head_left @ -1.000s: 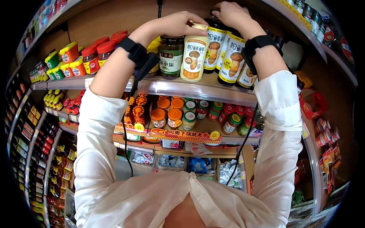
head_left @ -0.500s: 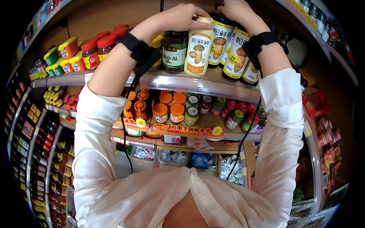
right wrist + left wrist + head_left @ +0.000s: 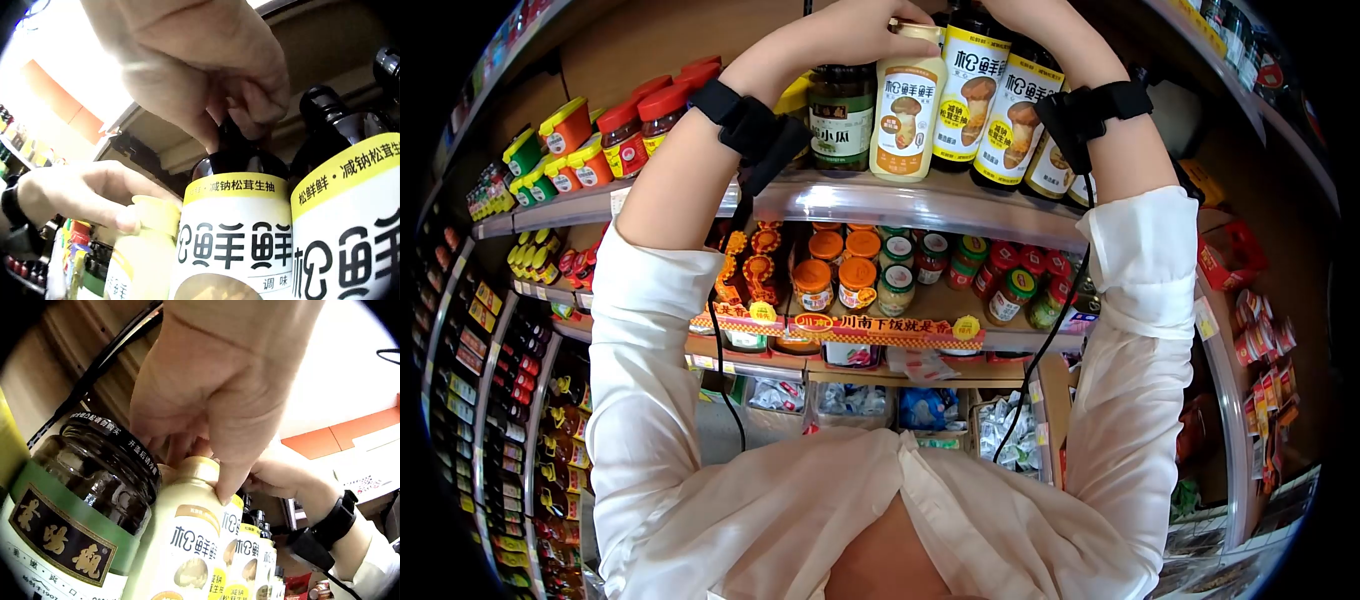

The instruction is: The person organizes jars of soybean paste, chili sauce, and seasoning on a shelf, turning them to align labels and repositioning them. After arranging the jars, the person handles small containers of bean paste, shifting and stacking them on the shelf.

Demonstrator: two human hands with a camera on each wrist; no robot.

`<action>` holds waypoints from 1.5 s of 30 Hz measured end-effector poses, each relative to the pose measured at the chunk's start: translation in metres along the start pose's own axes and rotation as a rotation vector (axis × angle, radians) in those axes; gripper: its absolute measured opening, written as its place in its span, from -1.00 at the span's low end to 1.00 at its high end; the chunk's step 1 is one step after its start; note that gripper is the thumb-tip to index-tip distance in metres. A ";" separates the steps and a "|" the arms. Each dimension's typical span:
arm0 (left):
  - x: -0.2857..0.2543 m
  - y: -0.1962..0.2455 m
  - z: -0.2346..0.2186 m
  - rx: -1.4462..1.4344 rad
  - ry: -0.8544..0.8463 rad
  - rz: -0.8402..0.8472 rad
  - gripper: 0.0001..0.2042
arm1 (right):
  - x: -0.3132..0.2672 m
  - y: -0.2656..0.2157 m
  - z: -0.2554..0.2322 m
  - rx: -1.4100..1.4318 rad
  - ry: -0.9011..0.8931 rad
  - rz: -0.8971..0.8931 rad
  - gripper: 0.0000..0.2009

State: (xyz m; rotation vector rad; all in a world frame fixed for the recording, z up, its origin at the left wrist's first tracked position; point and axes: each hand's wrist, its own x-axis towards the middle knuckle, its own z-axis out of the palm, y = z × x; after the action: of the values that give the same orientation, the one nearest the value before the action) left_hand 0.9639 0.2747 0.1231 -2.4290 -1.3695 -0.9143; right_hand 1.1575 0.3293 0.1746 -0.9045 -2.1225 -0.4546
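- The left hand is pinching the cream bottle by its cap, thumb in front; the bottle is standing near the shelf's front lip.
- The right hand is curling its fingers round the neck of the dark bottle, just beside it.
- Both grips are sitting high — a forward tug could be tipping either bottle over the lip.
- A sideways swing could be knocking the dark-lidded jar or the neighbouring bottle, both crowding close.
- Open room is lying mainly out front, beyond the lip; the back panel is closing off the rear.
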 end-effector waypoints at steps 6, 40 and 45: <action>-0.002 0.002 -0.003 -0.017 -0.018 -0.007 -0.52 | -0.009 -0.008 -0.006 0.061 -0.115 0.055 -0.70; -0.009 0.022 0.018 0.039 0.229 -0.003 -0.60 | -0.020 0.025 -0.004 0.145 -0.019 -0.060 -0.71; 0.004 0.015 0.025 0.147 0.255 0.009 -0.56 | -0.105 0.032 -0.027 0.564 0.499 0.020 -0.73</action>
State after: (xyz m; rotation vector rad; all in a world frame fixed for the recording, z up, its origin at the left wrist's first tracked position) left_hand 0.9882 0.2812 0.1077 -2.1252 -1.2837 -1.0400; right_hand 1.2416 0.2881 0.1118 -0.4273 -1.6443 -0.0439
